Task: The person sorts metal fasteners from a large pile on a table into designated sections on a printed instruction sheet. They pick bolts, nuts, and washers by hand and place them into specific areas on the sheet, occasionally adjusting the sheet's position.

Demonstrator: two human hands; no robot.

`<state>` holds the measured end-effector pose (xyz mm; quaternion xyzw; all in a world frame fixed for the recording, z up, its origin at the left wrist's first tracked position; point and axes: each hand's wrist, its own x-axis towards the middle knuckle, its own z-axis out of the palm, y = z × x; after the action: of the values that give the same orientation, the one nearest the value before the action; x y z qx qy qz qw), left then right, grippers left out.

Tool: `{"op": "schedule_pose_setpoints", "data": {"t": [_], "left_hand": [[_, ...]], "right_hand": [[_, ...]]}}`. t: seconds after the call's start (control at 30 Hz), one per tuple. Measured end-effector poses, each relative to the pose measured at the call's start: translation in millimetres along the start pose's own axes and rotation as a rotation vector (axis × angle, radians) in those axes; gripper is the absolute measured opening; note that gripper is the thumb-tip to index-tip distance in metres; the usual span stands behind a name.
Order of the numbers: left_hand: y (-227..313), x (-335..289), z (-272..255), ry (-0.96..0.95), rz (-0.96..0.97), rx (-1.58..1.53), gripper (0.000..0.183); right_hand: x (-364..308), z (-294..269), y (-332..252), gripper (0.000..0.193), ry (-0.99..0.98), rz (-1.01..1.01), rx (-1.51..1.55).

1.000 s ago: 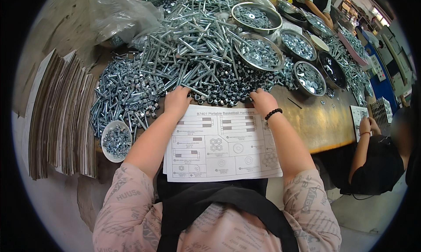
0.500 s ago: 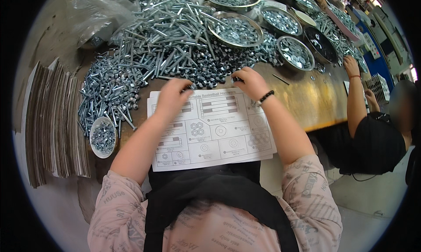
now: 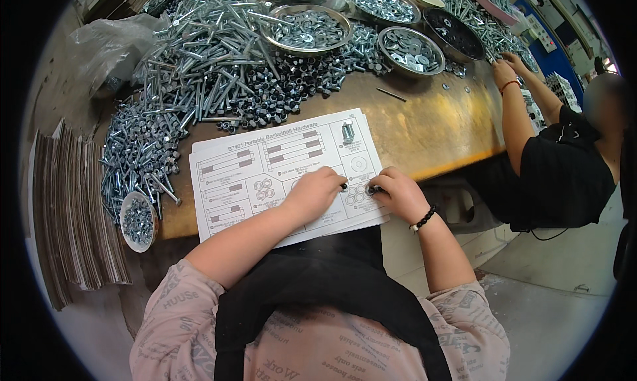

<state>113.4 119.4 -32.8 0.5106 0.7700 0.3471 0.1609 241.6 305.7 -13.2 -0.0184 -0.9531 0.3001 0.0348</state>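
A stack of printed sheets (image 3: 229, 149) with line drawings of bolts, nuts and washers lies at the table's near edge. Above its lower right part, my left hand (image 3: 317, 196) is closed, with a small dark nut (image 3: 344, 186) at the fingertips. Facing it, my right hand (image 3: 402, 196) pinches dark nuts (image 3: 373, 190) over a drawing of several nuts; how many is hidden by the fingers. A few short silver bolts (image 3: 348, 133) rest on the top right of the sheet. Beyond the paper spreads a heap of dark-centred nuts (image 3: 265, 105).
Long bolts (image 3: 212, 56) pile up behind the nuts. Metal bowls of washers (image 3: 411, 52) stand at the back. A small white bowl (image 3: 139, 245) sits at the left edge, beside stacked cardboard (image 3: 73, 215). At the right, a co-worker's hands (image 3: 507, 69) reach over the table.
Both hands have come back from the nut heap to the lower right part of the sheet, nuts in their fingers. The view has shifted, and the co-worker's hands have come together.
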Motion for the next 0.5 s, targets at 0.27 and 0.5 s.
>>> {"op": "schedule_pose_setpoints", "data": {"t": [0.27, 0.5], "left_hand": [[12, 2, 20, -0.033, 0.093, -0.065, 0.029], [15, -4, 5, -0.047, 0.005, -0.104, 0.027]], "right_hand": [[0, -2, -2, 0.023, -0.039, -0.048, 0.035], [10, -20, -10, 0.024, -0.010, 0.059, 0.082]]}}
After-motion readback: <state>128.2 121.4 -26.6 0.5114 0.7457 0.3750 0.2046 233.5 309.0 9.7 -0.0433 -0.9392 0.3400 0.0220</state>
